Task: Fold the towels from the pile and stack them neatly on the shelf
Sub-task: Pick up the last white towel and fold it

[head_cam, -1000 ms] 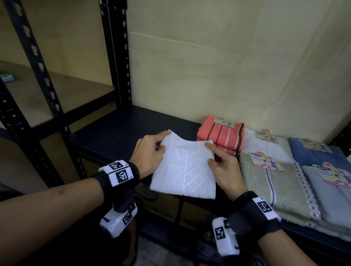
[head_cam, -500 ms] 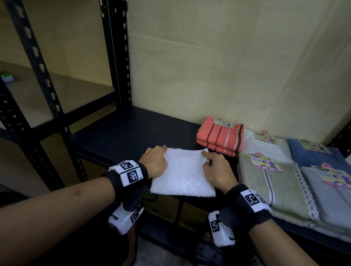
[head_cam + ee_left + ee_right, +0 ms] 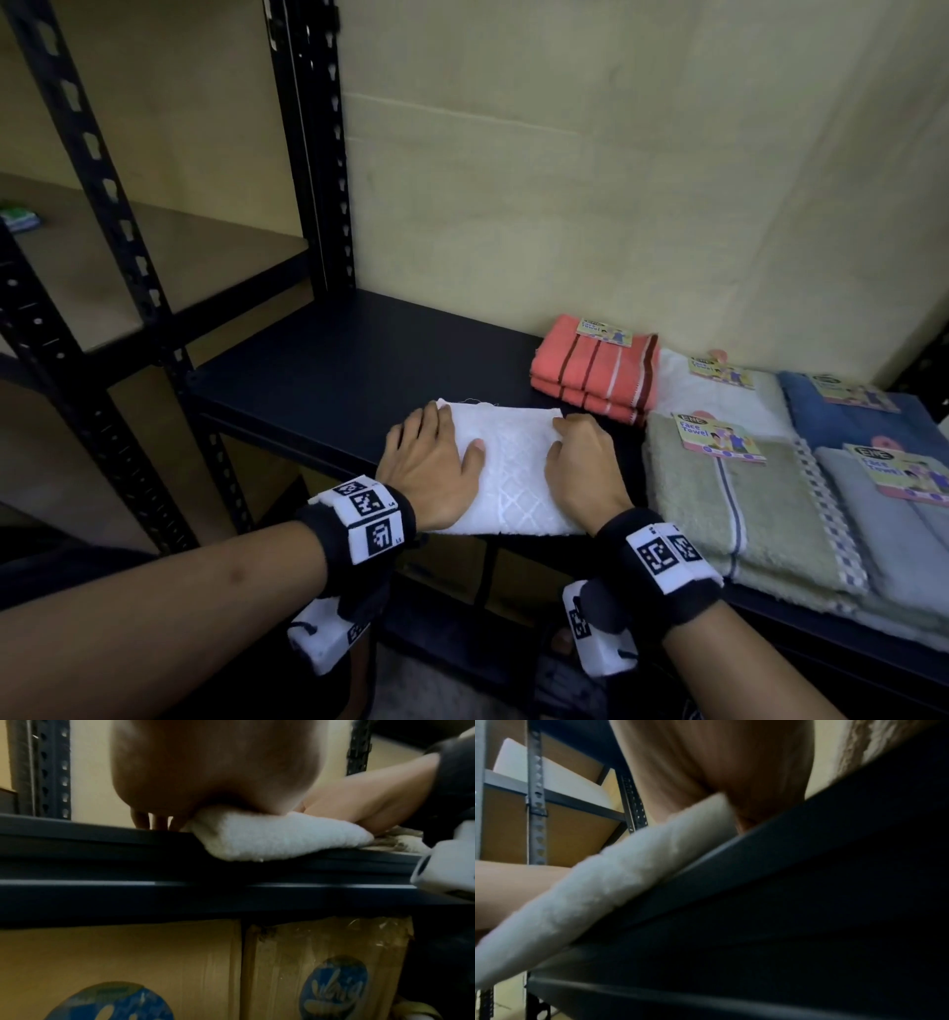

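Note:
A folded white towel with a diamond pattern lies on the black shelf, its near fold just over the front edge. My left hand lies flat on the towel's left side, fingers straight and the thumb on the cloth. My right hand rests on the right side, with its fingers curled at the far right corner. In the left wrist view my palm presses the towel down. The right wrist view shows the heel of my hand on the towel's fold; its fingers are hidden there.
A folded salmon striped towel sits just behind and to the right. Flat green, cream, blue and grey towels with tags cover the shelf's right part. A black upright stands at the left. Cardboard boxes stand below.
The white towel, held up in both hands a second ago, has come down onto the shelf. Both hands have moved forward and now rest on top of it.

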